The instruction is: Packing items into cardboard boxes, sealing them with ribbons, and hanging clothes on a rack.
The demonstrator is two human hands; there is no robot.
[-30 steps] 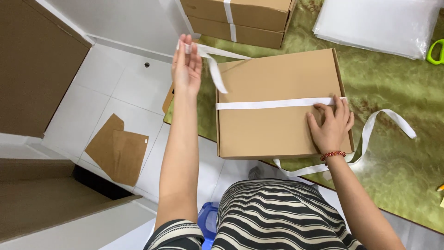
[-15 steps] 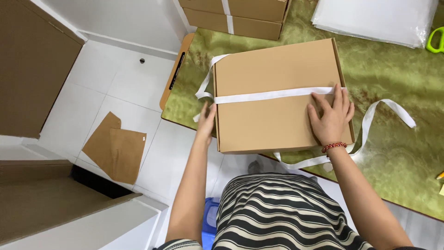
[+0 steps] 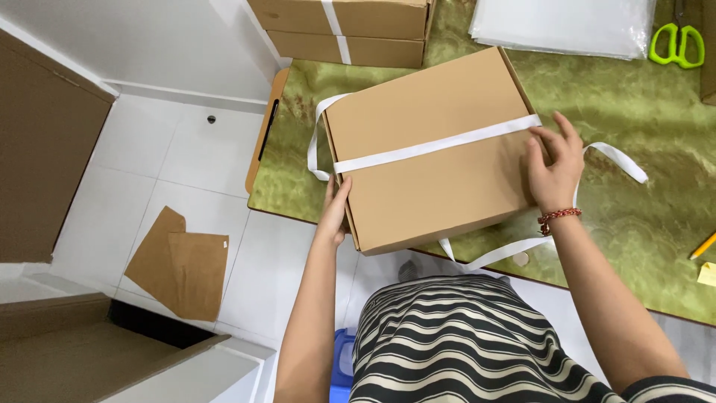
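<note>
A flat brown cardboard box (image 3: 432, 164) lies on a green marbled table (image 3: 634, 231), turned slightly askew. A white ribbon (image 3: 440, 145) runs across its lid; loose ends hang off the left side and trail over the table at the right. My left hand (image 3: 335, 205) presses flat against the box's left side wall near the front corner. My right hand (image 3: 553, 168) rests on the lid's right edge, fingers on the ribbon there. A red beaded bracelet circles the right wrist.
Two stacked ribboned cardboard boxes (image 3: 350, 30) stand at the table's far edge. Clear plastic sheets (image 3: 567, 26) and green scissors (image 3: 677, 45) lie at the back right, a pencil (image 3: 702, 246) at the right. Cardboard scraps (image 3: 179, 261) lie on the white tiled floor.
My left hand let the ribbon end drop and came down to the box's left side. The box has been rotated slightly. The right hand stayed on the ribbon at the lid's right edge.
</note>
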